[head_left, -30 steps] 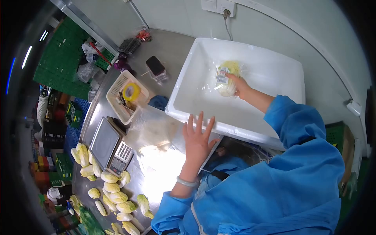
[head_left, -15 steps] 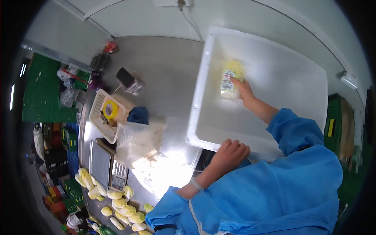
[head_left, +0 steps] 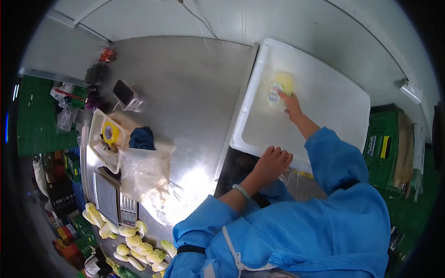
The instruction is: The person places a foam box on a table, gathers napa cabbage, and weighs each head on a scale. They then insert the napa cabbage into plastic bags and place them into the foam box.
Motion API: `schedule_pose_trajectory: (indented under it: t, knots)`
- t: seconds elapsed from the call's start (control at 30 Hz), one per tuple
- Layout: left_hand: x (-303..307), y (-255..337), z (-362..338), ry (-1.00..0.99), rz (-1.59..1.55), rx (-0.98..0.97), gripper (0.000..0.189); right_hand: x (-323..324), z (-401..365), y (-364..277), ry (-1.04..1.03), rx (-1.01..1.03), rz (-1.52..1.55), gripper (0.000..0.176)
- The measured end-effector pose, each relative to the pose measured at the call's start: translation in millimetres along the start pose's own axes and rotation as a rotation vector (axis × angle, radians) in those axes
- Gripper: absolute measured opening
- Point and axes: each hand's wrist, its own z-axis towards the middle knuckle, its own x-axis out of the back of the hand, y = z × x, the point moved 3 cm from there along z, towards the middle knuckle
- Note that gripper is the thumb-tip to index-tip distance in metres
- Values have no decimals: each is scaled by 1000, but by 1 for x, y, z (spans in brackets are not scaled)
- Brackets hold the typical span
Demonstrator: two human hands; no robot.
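Observation:
A plastic-wrapped cabbage (head_left: 279,85) with a white label lies inside a large white tub (head_left: 333,92) at the right end of the steel table (head_left: 185,83). My right hand (head_left: 293,104) reaches into the tub and its fingers grip the near end of the wrapped cabbage. My left hand (head_left: 274,162), with a pale bangle on the wrist, is curled over the tub's near rim. Both arms are in blue sleeves.
On the table's left side are a cream basket (head_left: 99,153) holding a yellow tape roll (head_left: 111,133), a blue cloth (head_left: 141,138), a heap of clear bags (head_left: 143,171), a scale (head_left: 111,201) and several loose cabbages (head_left: 134,236). A green crate (head_left: 382,143) stands right of the tub.
My left hand went from lying flat and open on the table to curling over the tub's near rim. My right hand stayed on the wrapped cabbage. The view swung to the right.

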Motion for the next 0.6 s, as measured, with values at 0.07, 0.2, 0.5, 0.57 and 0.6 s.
schedule_pose_trajectory:
  t: [0.07, 0.2, 0.5, 0.57, 0.6]
  knots:
    - [0, -10, 10, -14, 23, 21, 30, -20, 22, -10, -90, 59, 52, 64]
    - [-19, -21, 15, 0, -70, 3, 32, -37, 63, -12, -183, -16, 105, 67]
    - [-8, -20, 16, -124, -62, 11, 45, -17, 82, -5, -227, -1, -20, 62]
    - [4, -21, 12, 22, -160, -32, 47, -21, 74, -33, -136, -42, -342, 63]
    - [10, -19, 6, 97, -206, -50, 47, -15, 76, -37, -86, -11, -439, 63]
